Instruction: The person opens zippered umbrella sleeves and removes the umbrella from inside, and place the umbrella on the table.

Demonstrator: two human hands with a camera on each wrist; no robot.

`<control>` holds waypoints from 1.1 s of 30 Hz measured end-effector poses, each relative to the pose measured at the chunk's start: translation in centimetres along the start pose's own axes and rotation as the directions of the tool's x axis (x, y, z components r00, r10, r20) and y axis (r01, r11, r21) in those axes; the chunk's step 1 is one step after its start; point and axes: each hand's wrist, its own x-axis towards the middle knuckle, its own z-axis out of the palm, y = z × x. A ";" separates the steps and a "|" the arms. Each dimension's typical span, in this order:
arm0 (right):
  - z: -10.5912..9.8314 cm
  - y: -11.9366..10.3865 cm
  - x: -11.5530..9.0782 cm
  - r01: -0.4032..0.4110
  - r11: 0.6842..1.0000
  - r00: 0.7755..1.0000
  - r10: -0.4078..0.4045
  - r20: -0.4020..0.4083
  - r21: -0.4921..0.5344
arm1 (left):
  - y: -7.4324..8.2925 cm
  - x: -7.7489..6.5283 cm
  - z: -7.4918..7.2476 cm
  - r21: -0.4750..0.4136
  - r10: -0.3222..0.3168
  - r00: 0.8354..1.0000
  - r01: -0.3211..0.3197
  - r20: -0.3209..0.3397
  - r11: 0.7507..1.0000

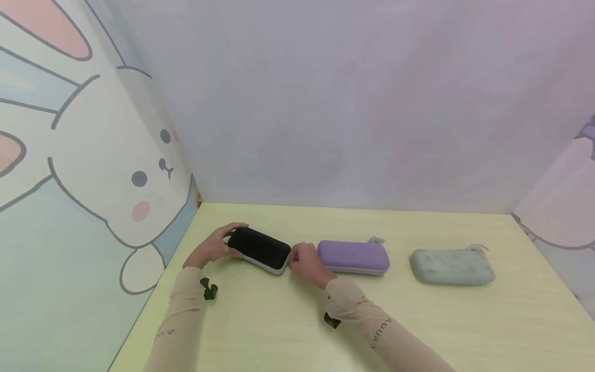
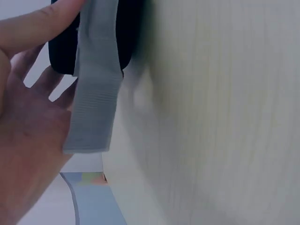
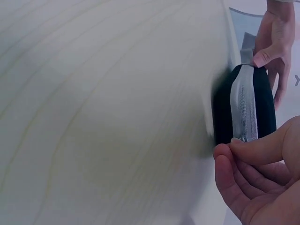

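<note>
A black zip case (image 1: 259, 248) with a grey zipper band sits at the left of the table in the head view. My left hand (image 1: 217, 247) grips its left end, thumb on the near side and fingers round the far side. From that end a grey fabric strap (image 2: 96, 93) hangs out in the left wrist view. At the opposite end, my right hand (image 1: 307, 262) pinches the zipper pull between thumb and forefinger. The zipper (image 3: 243, 105) runs along the case's side in the right wrist view; the pull itself is mostly hidden by the fingertips.
Just right of my right hand lies a purple case (image 1: 353, 256) with a small strap. Farther right is a grey-green case (image 1: 452, 266), also with a strap. A pale wall (image 1: 353, 103) stands behind the light wooden table (image 1: 260, 330).
</note>
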 end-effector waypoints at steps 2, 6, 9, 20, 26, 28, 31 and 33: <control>-0.1 0.0 0.0 0.002 1.000 1.000 -0.002 -0.001 0.002 | 0.0 -0.1 -0.1 -0.005 -0.010 1.000 0.010 0.015 1.000; -0.2 -0.2 0.0 -0.007 1.000 1.000 0.007 0.008 -0.004 | -0.1 -0.1 -0.2 -0.026 -0.003 0.999 0.004 0.035 1.000; -0.2 -0.2 0.0 -0.022 1.000 1.000 0.022 0.019 -0.003 | -0.2 -0.1 -0.2 -0.051 0.004 0.999 -0.002 0.033 0.999; -0.1 0.2 0.1 -0.023 1.000 1.000 0.023 -0.011 0.012 | -0.4 -0.2 -0.2 -0.049 -0.064 0.998 0.064 -0.001 0.997; -0.3 0.4 0.1 -0.024 0.999 1.000 0.025 -0.006 0.021 | -0.6 -0.2 0.0 -0.037 -0.058 0.998 0.058 -0.009 0.998; -0.4 0.4 0.0 -0.032 0.999 0.999 0.032 0.002 0.026 | -0.7 -0.2 0.0 -0.037 -0.059 0.998 0.059 -0.012 0.998; -0.4 0.4 -0.1 -0.043 0.999 0.999 0.042 0.008 0.030 | -0.8 -0.2 0.1 -0.039 -0.060 0.998 0.059 -0.019 0.997; -0.4 0.4 -0.1 -0.045 0.999 0.999 0.045 0.006 0.030 | -0.9 -0.2 0.2 -0.029 -0.054 0.998 0.053 -0.028 0.998</control>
